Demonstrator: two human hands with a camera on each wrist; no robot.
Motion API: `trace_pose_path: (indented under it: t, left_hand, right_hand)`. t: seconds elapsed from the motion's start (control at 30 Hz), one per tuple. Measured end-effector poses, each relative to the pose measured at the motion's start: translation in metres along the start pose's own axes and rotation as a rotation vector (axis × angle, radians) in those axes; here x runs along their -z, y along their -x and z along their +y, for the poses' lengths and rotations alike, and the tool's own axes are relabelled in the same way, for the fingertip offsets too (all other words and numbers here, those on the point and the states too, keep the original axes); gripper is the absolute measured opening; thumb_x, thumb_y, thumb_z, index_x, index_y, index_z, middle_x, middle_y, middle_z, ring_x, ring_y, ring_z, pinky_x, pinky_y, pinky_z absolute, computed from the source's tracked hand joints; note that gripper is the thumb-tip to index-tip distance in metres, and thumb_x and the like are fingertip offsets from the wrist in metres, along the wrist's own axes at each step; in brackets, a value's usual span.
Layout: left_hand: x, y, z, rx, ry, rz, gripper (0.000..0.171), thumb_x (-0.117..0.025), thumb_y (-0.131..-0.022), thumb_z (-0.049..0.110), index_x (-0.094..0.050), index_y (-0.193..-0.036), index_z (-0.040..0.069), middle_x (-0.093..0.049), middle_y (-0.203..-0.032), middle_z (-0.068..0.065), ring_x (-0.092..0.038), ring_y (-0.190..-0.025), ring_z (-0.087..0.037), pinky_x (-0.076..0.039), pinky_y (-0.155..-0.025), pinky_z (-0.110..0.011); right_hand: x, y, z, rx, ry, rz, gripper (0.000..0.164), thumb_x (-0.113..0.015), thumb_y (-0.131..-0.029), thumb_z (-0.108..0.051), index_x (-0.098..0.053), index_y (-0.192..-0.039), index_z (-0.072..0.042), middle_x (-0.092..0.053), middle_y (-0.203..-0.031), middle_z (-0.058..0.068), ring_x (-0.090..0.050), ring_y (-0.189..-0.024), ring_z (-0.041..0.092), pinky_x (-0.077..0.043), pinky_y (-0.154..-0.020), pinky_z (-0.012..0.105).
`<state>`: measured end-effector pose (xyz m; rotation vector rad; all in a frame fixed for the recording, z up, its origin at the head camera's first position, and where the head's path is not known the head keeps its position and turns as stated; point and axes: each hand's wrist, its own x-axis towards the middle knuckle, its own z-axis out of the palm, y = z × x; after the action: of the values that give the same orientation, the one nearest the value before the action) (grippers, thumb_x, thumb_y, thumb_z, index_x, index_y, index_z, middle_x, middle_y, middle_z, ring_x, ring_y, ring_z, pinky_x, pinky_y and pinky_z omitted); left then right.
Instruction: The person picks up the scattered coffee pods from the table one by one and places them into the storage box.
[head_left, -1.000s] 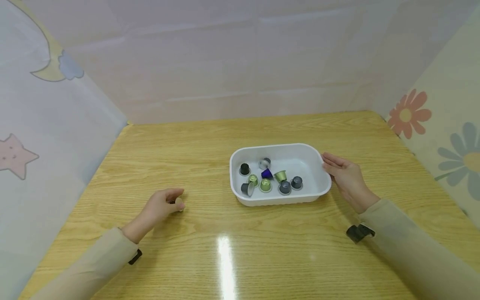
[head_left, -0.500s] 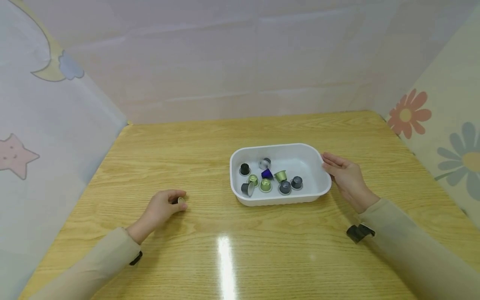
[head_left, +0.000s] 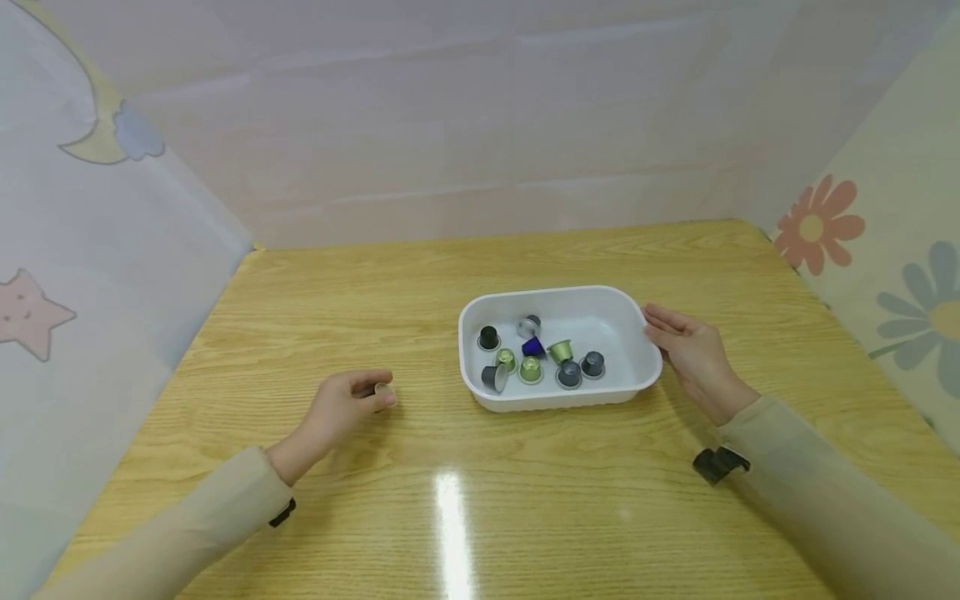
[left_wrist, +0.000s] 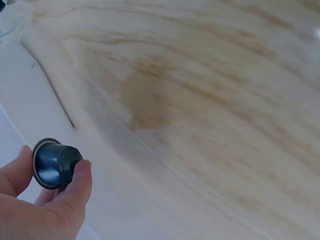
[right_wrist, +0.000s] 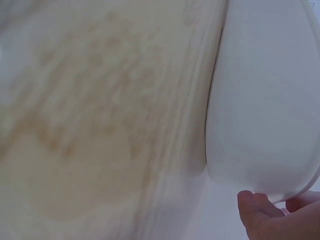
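My left hand (head_left: 337, 412) pinches a dark coffee capsule (left_wrist: 54, 165) between thumb and fingers, left of the white plastic bin (head_left: 566, 402). In the left wrist view the capsule lies sideways in the fingertips, its wide rim toward the thumb. At the bin's right end, my right hand (head_left: 696, 360) holds the rim, and the right wrist view has the fingers (right_wrist: 250, 205) against the outer wall. Inside the bin are several coffee capsules: a black one (head_left: 488, 337), a blue one (head_left: 533, 347), a green one (head_left: 531, 369), a grey one (head_left: 593, 363) and others.
The bin stands on a wood-grain table (head_left: 360, 308). A pale sheet (head_left: 450, 150) closes off the back. Patterned cloths flank both sides, with a star (head_left: 33, 315) on the left and a red flower (head_left: 813, 228) on the right.
My left hand has moved right and a little away from me, toward the bin, carrying the coffee capsule. The right hand and the bin stay where they were.
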<state>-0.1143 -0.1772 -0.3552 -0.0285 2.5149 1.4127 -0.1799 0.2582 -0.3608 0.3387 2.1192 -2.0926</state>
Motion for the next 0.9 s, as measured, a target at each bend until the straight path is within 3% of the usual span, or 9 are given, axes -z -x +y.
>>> trace_pose_path:
  t: [0.27, 0.47, 0.67, 0.9]
  left_hand:
    - [-0.005, -0.005, 0.019, -0.04, 0.055, -0.018, 0.043, -0.066, -0.094, 0.015, -0.057, -0.131, -0.005, -0.065, -0.116, -0.016, -0.063, -0.099, -0.025, -0.052, -0.091, -0.044]
    - [-0.01, -0.012, 0.035, -0.071, 0.105, -0.035, 0.042, -0.067, -0.094, 0.014, -0.058, -0.13, -0.004, -0.066, -0.112, -0.012, -0.063, -0.098, -0.022, -0.05, -0.095, -0.046]
    - [-0.022, -0.02, 0.049, -0.103, 0.133, -0.044, 0.039, -0.068, -0.092, 0.01, -0.06, -0.127, -0.005, -0.067, -0.112, -0.014, -0.064, -0.095, -0.02, -0.053, -0.091, -0.04]
    - [-0.038, -0.028, 0.062, -0.11, 0.17, -0.046, 0.036, -0.069, -0.09, 0.006, -0.062, -0.123, -0.007, -0.067, -0.11, -0.016, -0.064, -0.092, -0.019, -0.054, -0.087, -0.034]
  right_hand:
    - [0.0, -0.002, 0.0, -0.01, 0.032, -0.001, 0.056, -0.056, -0.099, -0.009, -0.032, -0.149, 0.002, -0.03, -0.153, 0.017, -0.039, -0.136, 0.016, -0.048, -0.084, 0.01]
    - [0.0, -0.002, 0.001, -0.009, 0.016, -0.003, 0.057, -0.057, -0.099, -0.01, -0.031, -0.149, 0.001, -0.029, -0.153, 0.018, -0.039, -0.136, 0.016, -0.048, -0.085, 0.011]
    - [0.001, -0.001, 0.001, -0.006, -0.007, -0.005, 0.058, -0.058, -0.098, -0.008, -0.032, -0.148, 0.002, -0.03, -0.152, 0.017, -0.047, -0.128, 0.007, -0.049, -0.085, 0.011]
    - [0.001, -0.001, 0.0, -0.018, 0.018, 0.001, 0.058, -0.058, -0.098, -0.01, -0.032, -0.149, 0.0, -0.031, -0.152, 0.017, -0.041, -0.134, 0.014, -0.048, -0.085, 0.01]
